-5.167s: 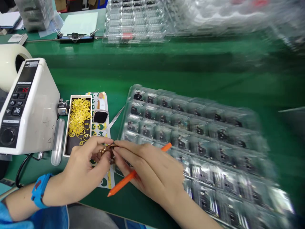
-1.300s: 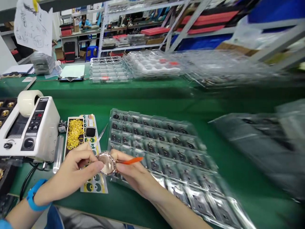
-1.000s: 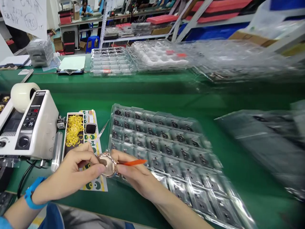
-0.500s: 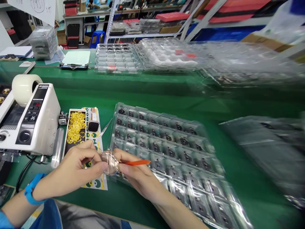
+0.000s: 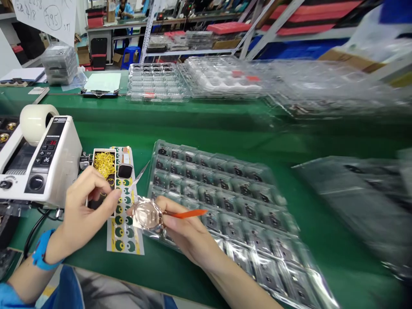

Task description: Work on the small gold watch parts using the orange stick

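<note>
My right hand [image 5: 183,227] grips a round rose-gold watch case [image 5: 148,215] at its right edge. Clear, shiny film covers the case face and sticks out past its left side. A slim orange tool [image 5: 189,213] lies between the same fingers, pointing right; its other end is hidden. To the left, my left hand [image 5: 88,210] is apart from the watch, thumb and forefinger separated, with nothing visible between them. It hovers over a sticker sheet [image 5: 125,246] and a narrow box [image 5: 113,151] of yellow rings [image 5: 104,164]. A square-faced smartwatch [image 5: 125,171] lies on the sheet, near pointed tweezers [image 5: 140,176].
A clear compartment tray [image 5: 222,184] of small dark parts spreads under and right of my right hand. A white tape dispenser [image 5: 48,159] stands at left. Plastic trays [image 5: 157,81] and a clipboard [image 5: 101,83] line the back ledge. Grey plastic bags [image 5: 360,201] lie at right.
My left hand has let go of the film-covered watch edge and drawn back to the left, its fingers parting. The right hand still holds the watch and the orange tool.
</note>
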`<control>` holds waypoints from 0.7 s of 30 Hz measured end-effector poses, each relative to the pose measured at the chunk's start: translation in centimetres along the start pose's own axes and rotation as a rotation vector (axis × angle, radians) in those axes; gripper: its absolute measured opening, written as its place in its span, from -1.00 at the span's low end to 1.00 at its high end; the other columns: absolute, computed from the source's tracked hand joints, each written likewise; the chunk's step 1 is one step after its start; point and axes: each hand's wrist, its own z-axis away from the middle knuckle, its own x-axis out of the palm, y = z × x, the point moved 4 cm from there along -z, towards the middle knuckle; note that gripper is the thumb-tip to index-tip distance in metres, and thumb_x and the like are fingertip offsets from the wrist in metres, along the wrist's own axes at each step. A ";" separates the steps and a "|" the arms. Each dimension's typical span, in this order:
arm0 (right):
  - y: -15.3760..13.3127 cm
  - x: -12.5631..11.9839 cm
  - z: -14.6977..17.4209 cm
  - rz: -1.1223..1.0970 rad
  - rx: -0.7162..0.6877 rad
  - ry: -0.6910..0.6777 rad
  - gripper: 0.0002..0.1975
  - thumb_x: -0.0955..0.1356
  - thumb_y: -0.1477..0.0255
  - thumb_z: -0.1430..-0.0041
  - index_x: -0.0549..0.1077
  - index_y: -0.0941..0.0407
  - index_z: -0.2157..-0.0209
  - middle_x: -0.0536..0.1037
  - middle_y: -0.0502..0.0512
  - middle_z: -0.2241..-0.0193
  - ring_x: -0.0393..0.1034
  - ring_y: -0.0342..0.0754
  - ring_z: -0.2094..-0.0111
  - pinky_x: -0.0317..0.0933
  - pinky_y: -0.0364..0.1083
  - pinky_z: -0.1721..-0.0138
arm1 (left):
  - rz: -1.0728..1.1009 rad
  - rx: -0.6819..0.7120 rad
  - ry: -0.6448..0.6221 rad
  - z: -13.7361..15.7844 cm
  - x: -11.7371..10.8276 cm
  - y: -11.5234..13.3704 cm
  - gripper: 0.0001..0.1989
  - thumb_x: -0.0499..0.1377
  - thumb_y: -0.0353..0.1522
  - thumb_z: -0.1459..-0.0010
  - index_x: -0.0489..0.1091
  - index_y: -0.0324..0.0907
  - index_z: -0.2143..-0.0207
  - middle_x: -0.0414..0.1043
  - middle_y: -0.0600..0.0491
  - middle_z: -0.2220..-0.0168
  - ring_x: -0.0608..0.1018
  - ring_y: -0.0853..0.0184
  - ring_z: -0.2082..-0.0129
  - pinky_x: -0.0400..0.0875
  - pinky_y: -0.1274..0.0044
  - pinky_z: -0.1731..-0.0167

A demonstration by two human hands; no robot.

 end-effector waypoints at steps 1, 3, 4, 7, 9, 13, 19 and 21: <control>0.0 0.0 0.0 -0.010 -0.014 -0.003 -0.58 0.38 0.03 -0.16 0.35 0.10 0.49 0.33 -0.01 0.50 0.19 -0.08 0.45 0.08 -0.13 0.40 | 0.073 0.030 0.012 0.0 0.2 0.2 -0.90 0.21 -0.49 -0.20 0.40 -0.17 0.39 0.29 0.10 0.42 0.34 0.37 0.42 0.26 0.52 0.44; 0.0 0.2 0.2 -0.018 -0.035 -0.011 -0.62 0.38 0.07 -0.18 0.39 0.10 0.48 0.34 -0.02 0.51 0.20 -0.10 0.46 0.12 -0.14 0.41 | 0.191 0.039 -0.050 0.1 1.1 0.4 -0.93 0.25 -0.46 -0.19 0.51 -0.13 0.30 0.40 0.00 0.25 0.46 0.29 0.25 0.40 0.45 0.27; 0.1 0.4 0.3 -0.015 -0.038 -0.022 -0.64 0.38 0.08 -0.19 0.42 0.09 0.46 0.36 -0.02 0.50 0.23 -0.10 0.45 0.15 -0.14 0.39 | 0.234 0.017 -0.107 0.3 1.8 0.4 -0.91 0.26 -0.45 -0.19 0.54 -0.11 0.27 0.42 -0.04 0.16 0.48 0.23 0.16 0.42 0.39 0.19; 0.2 1.0 0.5 -0.012 -0.035 -0.075 -0.67 0.36 0.07 -0.21 0.51 0.06 0.33 0.47 0.05 0.38 0.38 -0.01 0.30 0.28 -0.05 0.19 | 0.345 -0.066 -0.253 1.0 3.5 0.0 -0.89 0.26 -0.41 -0.20 0.57 -0.09 0.23 0.42 -0.11 -0.01 0.48 0.10 -0.01 0.41 0.26 0.04; 0.2 1.4 0.6 -0.036 -0.026 -0.088 -0.66 0.36 0.06 -0.20 0.54 0.04 0.23 0.54 0.09 0.27 0.43 0.06 0.17 0.30 0.02 0.06 | 0.369 -0.080 -0.284 1.4 4.1 -0.4 -0.88 0.26 -0.36 -0.21 0.57 -0.09 0.20 0.40 -0.14 -0.07 0.46 0.05 -0.05 0.36 0.18 -0.03; 0.7 1.6 0.5 -0.128 0.022 -0.027 -0.67 0.41 0.08 -0.13 0.56 -0.01 0.17 0.58 0.11 0.17 0.47 0.10 0.09 0.33 0.07 0.01 | 0.330 -0.021 -0.313 1.7 4.4 -0.6 -0.80 0.30 -0.33 -0.15 0.55 -0.12 0.14 0.34 -0.18 -0.13 0.39 -0.01 -0.13 0.13 0.06 -0.18; 0.8 2.2 0.7 -0.191 0.086 -0.001 -0.65 0.45 0.09 -0.07 0.57 -0.03 0.16 0.59 0.11 0.11 0.47 0.16 0.04 0.34 0.12 -0.03 | 0.455 -0.053 -0.405 1.8 5.0 -0.7 -0.71 0.39 -0.39 -0.02 0.50 -0.12 0.17 0.44 -0.13 -0.05 0.33 0.04 -0.19 -0.06 0.12 -0.26; 1.0 1.9 0.9 -0.179 0.129 0.017 -0.61 0.45 0.09 -0.06 0.56 0.00 0.13 0.58 0.15 0.09 0.46 0.19 0.02 0.33 0.15 -0.04 | 0.556 -0.064 -0.424 1.8 5.3 -0.8 -0.72 0.39 -0.41 0.00 0.49 -0.12 0.20 0.50 -0.08 0.04 0.35 0.08 -0.19 0.06 0.19 -0.24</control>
